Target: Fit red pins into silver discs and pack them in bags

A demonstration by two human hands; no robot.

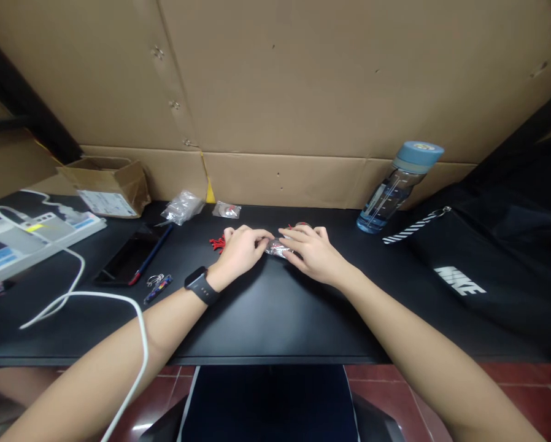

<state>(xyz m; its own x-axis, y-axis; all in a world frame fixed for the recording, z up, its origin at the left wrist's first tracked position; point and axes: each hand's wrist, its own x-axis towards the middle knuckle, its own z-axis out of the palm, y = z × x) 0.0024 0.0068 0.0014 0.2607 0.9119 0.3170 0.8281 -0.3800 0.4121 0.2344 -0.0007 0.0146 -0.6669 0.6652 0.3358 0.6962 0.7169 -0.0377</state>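
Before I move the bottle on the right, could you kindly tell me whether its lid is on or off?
On: the blue lid sits over the top of the bottle, covering its mouth.

The bare left grip is palm down, its bent fingers pointing toward the bare right grip just beside it, whose fingers stretch leftward. Behind the grips, the bare left forearm and bare right forearm spread apart.
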